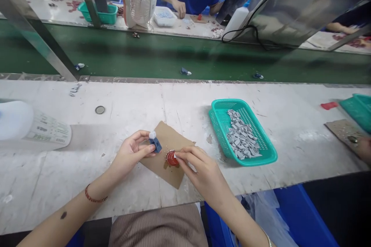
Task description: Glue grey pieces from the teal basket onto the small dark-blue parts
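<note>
Between its thumb and fingers, my left hand (131, 152) holds a small dark blue piece (155, 144) with a whitish round part on top. My right hand (199, 164) pinches a tiny pale piece (175, 155) at the edge of a red round cap (171, 158). The cap rests on a square of brown cardboard (169, 133) on the white table, with my hands at either side of it. To the right of my right hand stands a green basket (216, 123) holding a pile of small grey pieces (243, 137).
A large white bottle (52, 131) lies at the left, near a bottle cap (100, 110). Beyond the table runs a green belt (130, 56) with small blue pieces. Other people sit across it. Another person's hand (363, 148) is at the right edge.
</note>
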{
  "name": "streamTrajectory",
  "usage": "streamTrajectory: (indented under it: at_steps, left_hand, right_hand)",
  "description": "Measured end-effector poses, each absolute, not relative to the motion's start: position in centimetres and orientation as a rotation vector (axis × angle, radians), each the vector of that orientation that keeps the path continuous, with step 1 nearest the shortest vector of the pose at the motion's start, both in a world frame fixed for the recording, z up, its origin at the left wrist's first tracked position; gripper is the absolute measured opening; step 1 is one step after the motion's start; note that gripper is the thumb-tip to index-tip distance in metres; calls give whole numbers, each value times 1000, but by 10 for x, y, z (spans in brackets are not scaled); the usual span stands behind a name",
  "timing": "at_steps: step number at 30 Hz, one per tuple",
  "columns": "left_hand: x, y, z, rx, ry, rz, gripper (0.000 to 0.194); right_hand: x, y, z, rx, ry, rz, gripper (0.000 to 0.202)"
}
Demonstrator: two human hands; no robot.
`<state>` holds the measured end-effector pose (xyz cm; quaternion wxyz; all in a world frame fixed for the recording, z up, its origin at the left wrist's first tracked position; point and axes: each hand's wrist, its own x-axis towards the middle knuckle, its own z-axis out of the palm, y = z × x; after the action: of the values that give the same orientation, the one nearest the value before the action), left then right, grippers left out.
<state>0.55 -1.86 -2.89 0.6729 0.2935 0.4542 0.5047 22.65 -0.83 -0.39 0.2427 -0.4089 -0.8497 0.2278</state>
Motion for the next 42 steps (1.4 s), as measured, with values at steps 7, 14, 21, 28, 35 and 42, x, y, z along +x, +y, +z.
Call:
streamTrajectory:
  at_steps: [7, 14, 21, 28, 35, 42]
  left_hand:
    - [8, -21, -31, 653, 990, 1126, 24]
    - [11, -23, -27, 667, 987, 1089, 22]
    - [14, -27, -26, 689, 1033, 1072, 24]
    - [18, -34, -27, 723, 987, 1080, 22]
    - [19, -38, -25, 756, 968, 1115, 21]
    - [18, -39, -22, 745, 939, 1157, 21]
  right_hand:
    - [222, -13, -4, -1122, -2387, 555, 21]
    - [223, -14, -5, -1133, -2409, 508, 21]
    - [225, -15, -4, -1141, -2337, 643, 22]
    - [223, 2, 14, -1275, -1615, 1392, 11]
    - [203, 2, 15, -1248, -1222, 1728, 14]
    - [193, -1, 16, -1246, -1255, 1728, 15]
